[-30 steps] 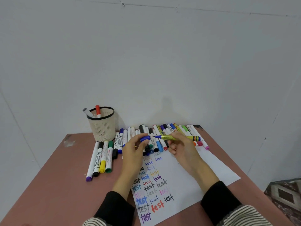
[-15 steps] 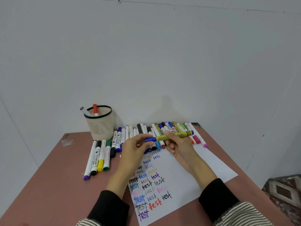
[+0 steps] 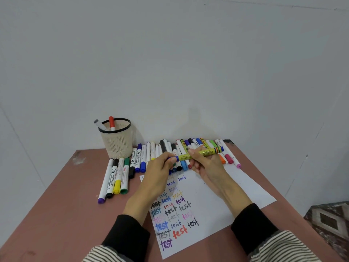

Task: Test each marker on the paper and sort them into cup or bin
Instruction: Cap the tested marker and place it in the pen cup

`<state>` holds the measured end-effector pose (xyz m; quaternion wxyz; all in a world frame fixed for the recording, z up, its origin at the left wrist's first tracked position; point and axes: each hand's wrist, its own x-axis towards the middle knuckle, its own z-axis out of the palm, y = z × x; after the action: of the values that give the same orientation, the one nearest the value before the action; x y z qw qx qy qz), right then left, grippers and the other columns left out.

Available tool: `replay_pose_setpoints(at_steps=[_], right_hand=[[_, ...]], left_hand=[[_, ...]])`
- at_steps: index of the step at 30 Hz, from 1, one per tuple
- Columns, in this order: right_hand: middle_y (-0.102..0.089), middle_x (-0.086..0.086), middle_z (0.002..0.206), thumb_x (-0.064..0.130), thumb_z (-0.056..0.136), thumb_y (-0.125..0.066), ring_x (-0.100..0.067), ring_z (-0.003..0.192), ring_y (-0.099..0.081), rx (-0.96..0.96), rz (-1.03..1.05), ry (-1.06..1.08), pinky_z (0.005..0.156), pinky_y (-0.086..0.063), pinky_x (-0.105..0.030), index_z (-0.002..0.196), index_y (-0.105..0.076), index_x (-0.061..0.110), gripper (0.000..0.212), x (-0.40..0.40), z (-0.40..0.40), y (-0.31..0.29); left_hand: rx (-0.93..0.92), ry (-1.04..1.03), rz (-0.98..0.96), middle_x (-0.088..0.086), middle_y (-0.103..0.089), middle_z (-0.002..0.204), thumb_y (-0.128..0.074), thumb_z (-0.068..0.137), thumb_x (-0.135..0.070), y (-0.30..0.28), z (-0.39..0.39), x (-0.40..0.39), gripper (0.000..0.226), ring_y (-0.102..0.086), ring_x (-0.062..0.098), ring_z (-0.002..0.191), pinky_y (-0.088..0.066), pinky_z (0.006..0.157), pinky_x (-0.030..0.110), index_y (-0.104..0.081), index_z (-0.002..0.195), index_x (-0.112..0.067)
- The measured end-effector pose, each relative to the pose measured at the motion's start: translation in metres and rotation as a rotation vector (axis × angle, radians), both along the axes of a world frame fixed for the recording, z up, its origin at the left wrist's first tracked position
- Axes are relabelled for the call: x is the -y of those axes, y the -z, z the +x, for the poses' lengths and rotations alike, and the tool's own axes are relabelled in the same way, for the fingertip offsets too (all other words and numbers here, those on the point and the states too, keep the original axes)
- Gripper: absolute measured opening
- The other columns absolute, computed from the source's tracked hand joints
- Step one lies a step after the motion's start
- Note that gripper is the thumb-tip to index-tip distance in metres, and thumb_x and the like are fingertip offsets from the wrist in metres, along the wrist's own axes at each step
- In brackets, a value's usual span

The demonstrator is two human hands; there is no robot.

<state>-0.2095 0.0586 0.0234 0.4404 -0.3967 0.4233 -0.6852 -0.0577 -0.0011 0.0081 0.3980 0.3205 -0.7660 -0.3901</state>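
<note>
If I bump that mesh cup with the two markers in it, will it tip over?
Possibly. The mesh cup looks light, and its two markers lean above the rim. Its wide base probably lets it slide on the table first.

Brown table (image 3: 56,214) against a white wall (image 3: 170,63) — patterned floor (image 3: 328,222) at right.

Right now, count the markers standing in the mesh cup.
2. A grey-capped marker leans over the left rim of the mesh cup; a red-capped marker stands just right of it. Shorter ones could be hidden inside.
</note>
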Motion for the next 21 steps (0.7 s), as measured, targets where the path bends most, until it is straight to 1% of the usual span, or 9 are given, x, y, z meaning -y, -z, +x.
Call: replay_pose_setpoints(at_steps=[4,6,8,10,13,15,17,19,21], right_hand=[[-0.055,-0.003,0.06,0.018,0.09,-0.064,-0.01,0.052,-0.045,0.128,0.049,0.002,0.049,-0.037,-0.02,0.08,-0.065,0.004,0.017,0.002,0.004,0.0],[-0.056,-0.003,0.064,0.023,0.092,-0.062,-0.01,0.055,-0.046,0.232,0.095,0.039,0.051,-0.041,-0.02,0.086,-0.064,0.003,0.021,0.004,0.003,0.001],[-0.058,-0.004,0.066,0.026,0.093,-0.061,-0.01,0.056,-0.047,0.274,0.139,0.16,0.052,-0.043,-0.02,0.093,-0.064,0.002,0.024,0.007,-0.004,0.004],[-0.062,-0.004,0.072,0.028,0.096,-0.059,-0.01,0.056,-0.05,0.04,0.224,0.366,0.054,-0.043,-0.02,0.1,-0.063,0.004,0.025,0.009,-0.008,0.006],[-0.065,-0.003,0.096,0.022,0.099,-0.053,-0.007,0.077,-0.057,-0.588,0.208,0.545,0.064,-0.043,-0.014,0.108,-0.059,0.009,0.017,0.008,-0.003,0.014],[-0.061,-0.002,0.114,0.018,0.101,-0.047,-0.012,0.102,-0.056,-0.931,0.098,0.458,0.084,-0.043,-0.015,0.118,-0.059,0.013,0.021,0.008,0.004,0.021],[-0.051,0.0,0.137,0.02,0.103,-0.043,-0.014,0.129,-0.041,-1.203,0.07,0.337,0.104,-0.027,-0.018,0.135,-0.051,0.014,0.034,0.009,0.008,0.031],[-0.034,0.003,0.153,0.026,0.105,-0.038,-0.014,0.144,-0.021,-1.354,0.103,0.237,0.114,-0.013,-0.024,0.147,-0.038,0.018,0.043,0.011,0.009,0.038],[-0.021,0.004,0.159,0.03,0.105,-0.034,-0.012,0.149,-0.008,-1.411,0.144,0.172,0.118,-0.005,-0.029,0.151,-0.029,0.023,0.047,0.011,0.006,0.041]], left_hand=[[-0.2,-0.04,0.116,-0.014,-0.05,0.066,-0.052,0.097,-0.033,-0.003,-0.005,-0.003,0.018,-0.044,0.003,0.063,-0.037,0.059,0.011,-0.066,0.096,-0.021],[-0.295,-0.071,0.183,-0.007,-0.056,0.072,-0.059,0.093,-0.036,-0.007,-0.008,-0.004,0.02,-0.05,0.009,0.07,-0.042,0.065,0.015,-0.069,0.097,-0.019],[-0.383,-0.133,0.215,0.009,-0.065,0.084,-0.062,0.09,-0.037,-0.014,-0.006,-0.004,0.02,-0.059,0.025,0.083,-0.05,0.079,0.027,-0.071,0.094,-0.02],[-0.502,-0.239,0.191,0.009,-0.069,0.091,-0.061,0.091,-0.036,-0.024,0.001,-0.005,0.02,-0.063,0.023,0.092,-0.051,0.085,0.026,-0.071,0.093,-0.019],[-0.594,-0.4,0.06,-0.003,-0.067,0.089,-0.056,0.094,-0.036,-0.034,0.013,-0.012,0.019,-0.062,0.01,0.088,-0.047,0.073,0.013,-0.065,0.097,-0.019],[-0.593,-0.506,-0.076,-0.008,-0.062,0.092,-0.054,0.097,-0.034,-0.037,0.021,-0.013,0.014,-0.059,0.006,0.089,-0.046,0.076,0.015,-0.06,0.097,-0.022],[-0.574,-0.587,-0.194,-0.013,-0.056,0.098,-0.053,0.098,-0.029,-0.041,0.03,-0.008,0.009,-0.055,0.001,0.092,-0.043,0.08,0.015,-0.058,0.101,-0.022],[-0.559,-0.63,-0.274,-0.011,-0.055,0.102,-0.051,0.099,-0.024,-0.049,0.043,0.001,0.009,-0.054,0.0,0.095,-0.043,0.083,0.015,-0.056,0.104,-0.019],[-0.535,-0.686,-0.358,-0.006,-0.058,0.104,-0.05,0.099,-0.021,-0.06,0.055,0.013,0.011,-0.054,0.002,0.094,-0.042,0.082,0.014,-0.057,0.106,-0.016]])
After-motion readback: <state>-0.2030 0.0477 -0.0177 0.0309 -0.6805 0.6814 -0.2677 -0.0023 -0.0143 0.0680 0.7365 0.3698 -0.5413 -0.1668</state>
